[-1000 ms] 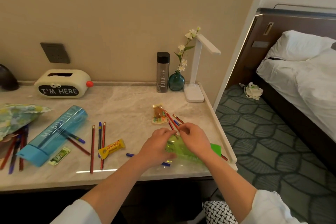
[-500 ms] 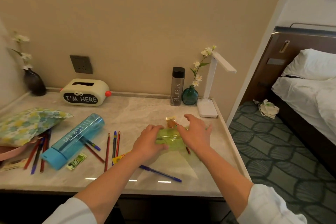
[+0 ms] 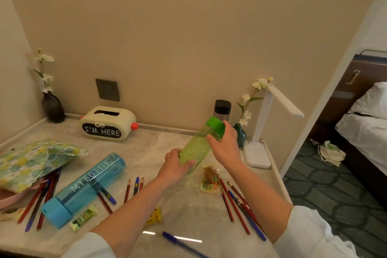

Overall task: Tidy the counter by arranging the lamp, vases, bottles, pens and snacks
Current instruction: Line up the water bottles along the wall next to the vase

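Green bottle: tilted, cap end up and toward the wall, held in both hands.
Left hand: wrapped round the bottle's lower body.
Right hand: grips the top, just below the green cap.
Blue bottle: on its side on the counter, at the left, lying over pens.
Dark-capped bottle: upright by the wall, behind the green cap.
Teal vase: holds white flowers, beside the white lamp, partly hidden by the right hand.
Dark vase: back left corner.
Snack packet: flat, between the forearms.
Pens: red and blue, scattered by the right forearm.
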